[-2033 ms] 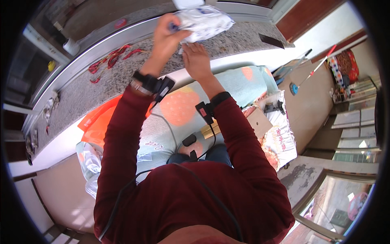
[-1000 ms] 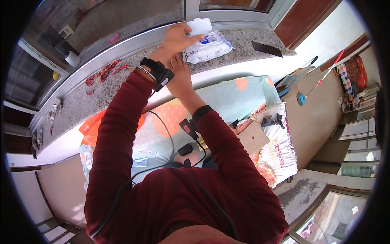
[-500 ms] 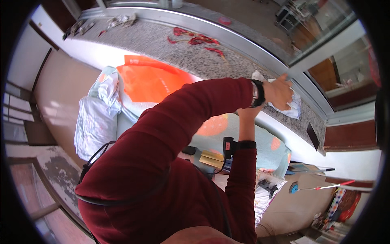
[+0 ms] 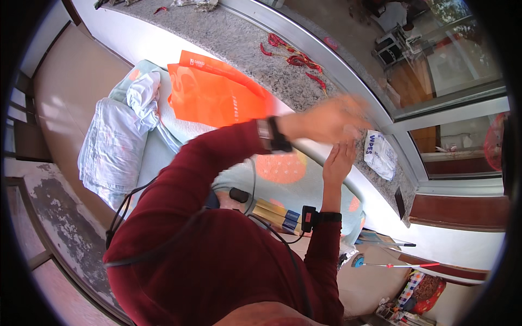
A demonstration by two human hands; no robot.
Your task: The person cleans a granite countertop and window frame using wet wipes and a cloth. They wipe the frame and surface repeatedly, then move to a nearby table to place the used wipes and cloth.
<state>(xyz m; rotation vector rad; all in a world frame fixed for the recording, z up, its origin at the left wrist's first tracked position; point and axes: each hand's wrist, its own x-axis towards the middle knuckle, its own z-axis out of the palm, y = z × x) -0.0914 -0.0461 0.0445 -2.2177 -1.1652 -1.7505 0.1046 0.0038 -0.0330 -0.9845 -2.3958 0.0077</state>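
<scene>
I see the wipes pack (image 4: pixel 380 156) on the granite sill (image 4: pixel 239 46), between front edge and window frame (image 4: pixel 435 117), dried chillies (image 4: pixel 296 60) leftward. My right hand (image 4: pixel 337 164) has straight, unclenched fingers; my left hand (image 4: pixel 329 118) blurs, grip unreadable.

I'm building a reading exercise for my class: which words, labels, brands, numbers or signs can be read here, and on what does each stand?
I won't copy the wording, but print shows here:
White soft pack on the speckled sill: large blue capitals, readable.
Orange bag: white print, too small or blurred to read surely.
Yellow-and-blue packages: pale print, too small.
Black wrist device: red label, too small.
</scene>
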